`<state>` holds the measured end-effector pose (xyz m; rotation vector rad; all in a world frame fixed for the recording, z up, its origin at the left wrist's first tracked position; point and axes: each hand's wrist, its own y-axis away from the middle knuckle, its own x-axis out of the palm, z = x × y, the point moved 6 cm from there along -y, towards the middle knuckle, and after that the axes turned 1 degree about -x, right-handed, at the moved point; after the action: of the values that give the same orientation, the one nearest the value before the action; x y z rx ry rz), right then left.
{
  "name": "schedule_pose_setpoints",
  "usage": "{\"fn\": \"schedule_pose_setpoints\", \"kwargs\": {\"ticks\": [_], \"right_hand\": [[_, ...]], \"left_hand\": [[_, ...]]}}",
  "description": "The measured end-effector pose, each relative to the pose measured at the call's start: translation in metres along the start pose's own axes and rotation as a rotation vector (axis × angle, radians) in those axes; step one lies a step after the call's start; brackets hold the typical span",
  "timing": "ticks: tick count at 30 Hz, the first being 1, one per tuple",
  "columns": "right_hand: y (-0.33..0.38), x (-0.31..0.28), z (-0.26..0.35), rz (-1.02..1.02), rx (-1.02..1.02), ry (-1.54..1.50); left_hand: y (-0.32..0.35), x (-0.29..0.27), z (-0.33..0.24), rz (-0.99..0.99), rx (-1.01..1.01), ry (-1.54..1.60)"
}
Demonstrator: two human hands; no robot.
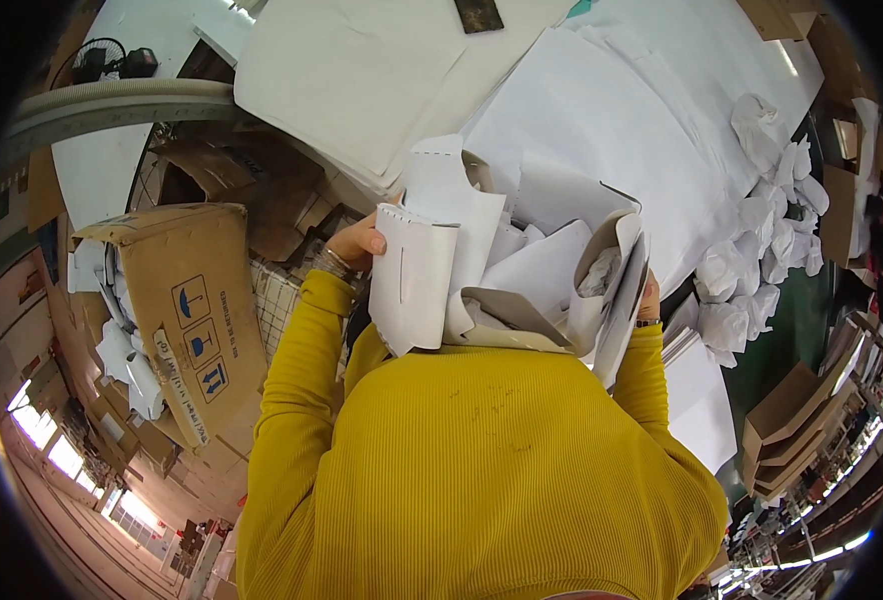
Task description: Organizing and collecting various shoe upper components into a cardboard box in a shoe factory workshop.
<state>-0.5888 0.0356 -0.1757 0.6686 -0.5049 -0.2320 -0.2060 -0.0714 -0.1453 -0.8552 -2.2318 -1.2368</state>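
Between my hands, close against my yellow top, is an open white cardboard box (477,230) with curled flaps. Loose white pieces of paper or card (542,262) fill it, and a crumpled white wad (599,270) sits in its right part. My left hand (357,242) is closed on the left side, its thumb over a curled flap with a slot and a notched edge. On the far right side my right hand (650,298) presses against the outer wall; most of its fingers are hidden behind the card.
Large white sheets (602,130) cover the table ahead, with a dark flat block (478,14) on top. Crumpled white bundles (747,260) pile up at right. A brown carton (197,310) holding white pieces stands at left, near a wire-mesh crate (287,300) and a fan (97,62).
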Motion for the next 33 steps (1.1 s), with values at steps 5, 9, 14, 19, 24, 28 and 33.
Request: {"fn": "schedule_pose_setpoints", "kwargs": {"ticks": [5, 9, 14, 19, 24, 28, 33], "right_hand": [[0.002, 0.036, 0.007, 0.421, -0.086, 0.166], [-0.001, 0.07, 0.01, 0.472, -0.011, 0.247], [0.031, 0.128, -0.018, 0.779, 0.207, 0.408], [0.051, 0.198, -0.043, 0.939, 0.31, 0.641], [0.101, 0.299, -0.031, 1.078, 0.324, 0.886], [0.119, 0.33, -0.047, 1.255, 0.328, 0.916], [0.225, 0.462, -0.182, 1.432, 0.332, 0.918]], "left_hand": [[0.008, -0.013, 0.035, 0.019, 0.032, 0.125], [0.008, -0.048, 0.086, 0.064, 0.128, 0.247], [0.031, -0.028, 0.099, -0.176, 0.151, 0.472], [0.072, -0.034, 0.124, 0.009, 0.496, 0.634], [0.168, -0.012, 0.159, -0.038, 0.812, 0.684], [0.237, 0.022, 0.212, -0.227, 0.943, 0.694], [0.301, 0.03, 0.306, -0.312, 1.237, 0.821]]}}
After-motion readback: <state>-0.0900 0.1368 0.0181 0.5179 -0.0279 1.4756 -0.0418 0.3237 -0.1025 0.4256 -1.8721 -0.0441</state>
